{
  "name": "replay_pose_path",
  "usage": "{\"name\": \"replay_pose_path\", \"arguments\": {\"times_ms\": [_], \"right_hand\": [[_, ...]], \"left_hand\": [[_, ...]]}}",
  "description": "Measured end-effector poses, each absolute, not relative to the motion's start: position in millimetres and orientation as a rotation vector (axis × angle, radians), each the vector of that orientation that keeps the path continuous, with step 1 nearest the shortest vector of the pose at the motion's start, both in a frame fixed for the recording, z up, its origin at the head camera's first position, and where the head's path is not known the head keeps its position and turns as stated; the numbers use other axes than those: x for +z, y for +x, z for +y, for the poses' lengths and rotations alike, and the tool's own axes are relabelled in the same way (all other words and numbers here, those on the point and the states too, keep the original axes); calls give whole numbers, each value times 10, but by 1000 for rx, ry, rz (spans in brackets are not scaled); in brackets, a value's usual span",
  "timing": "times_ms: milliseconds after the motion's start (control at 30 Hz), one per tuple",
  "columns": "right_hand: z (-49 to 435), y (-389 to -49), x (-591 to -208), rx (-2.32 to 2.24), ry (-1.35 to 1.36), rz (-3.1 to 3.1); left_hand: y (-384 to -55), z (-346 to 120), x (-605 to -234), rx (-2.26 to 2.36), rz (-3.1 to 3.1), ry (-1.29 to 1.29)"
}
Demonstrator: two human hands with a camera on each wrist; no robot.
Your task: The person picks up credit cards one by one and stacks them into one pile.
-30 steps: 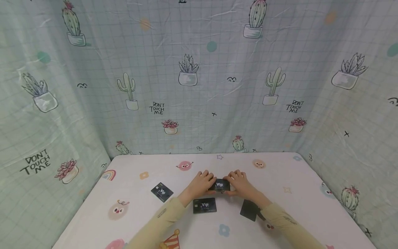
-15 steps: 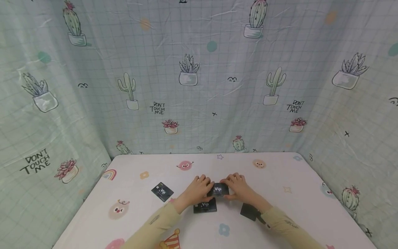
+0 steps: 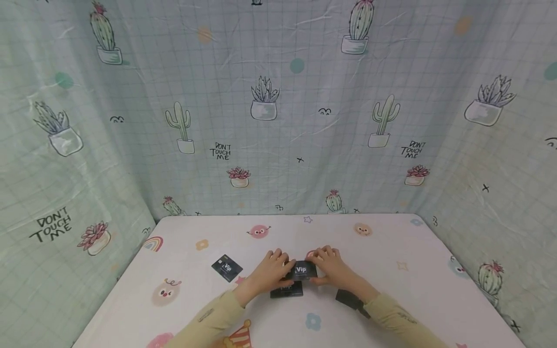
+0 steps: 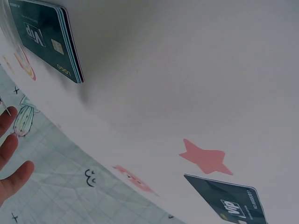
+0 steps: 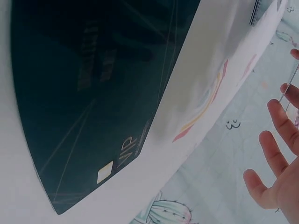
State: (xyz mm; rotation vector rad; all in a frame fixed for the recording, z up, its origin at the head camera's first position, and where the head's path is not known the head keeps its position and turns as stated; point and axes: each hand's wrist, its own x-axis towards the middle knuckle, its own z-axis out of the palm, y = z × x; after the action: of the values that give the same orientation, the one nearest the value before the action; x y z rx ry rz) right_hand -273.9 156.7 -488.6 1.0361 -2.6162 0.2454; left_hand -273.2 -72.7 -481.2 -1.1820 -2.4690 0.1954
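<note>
My left hand [image 3: 271, 271] and right hand [image 3: 332, 268] pinch a dark "Vip" card [image 3: 303, 270] by its two ends. The card is raised and tilted, its printed face toward me. Just in front of it lies a stack of VIP cards [image 3: 287, 291], partly covered by the held card and my left thumb; its layered edges show on the card stack [image 4: 46, 39] in the left wrist view. In the right wrist view the held card [image 5: 290, 83] appears only as a thin edge between the fingers. Below my right wrist lies another dark VIP card [image 3: 347, 298], seen large as a card [image 5: 93, 107].
A single VIP card [image 3: 227, 268] lies flat left of my left hand. The white table [image 3: 191, 275] bears printed cartoon figures. A cactus-print curtain [image 3: 287, 183] hangs behind it and along both sides.
Both hands have drawn the held card toward me and slightly left, so it now overlaps the view of the stack. The cards lying on the table have stayed put.
</note>
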Motion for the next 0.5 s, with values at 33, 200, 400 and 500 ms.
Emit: {"name": "replay_pose_path", "arguments": {"times_ms": [33, 200, 400, 500], "right_hand": [[1561, -2732, -4887, 253, 1045, -2603], [1512, -2687, -4893, 298, 1080, -2572], [1455, -2676, -4896, 268, 1095, -2629], [1438, -2671, -4893, 256, 1099, -2654]], "left_hand": [[-2724, -740, -4817, 191, -2470, -1183], [-2663, -815, -4839, 159, -2458, -1184], [-2606, -890, -4849, 147, -2455, -1166], [-2596, -918, -4868, 158, -2461, -1165]]}}
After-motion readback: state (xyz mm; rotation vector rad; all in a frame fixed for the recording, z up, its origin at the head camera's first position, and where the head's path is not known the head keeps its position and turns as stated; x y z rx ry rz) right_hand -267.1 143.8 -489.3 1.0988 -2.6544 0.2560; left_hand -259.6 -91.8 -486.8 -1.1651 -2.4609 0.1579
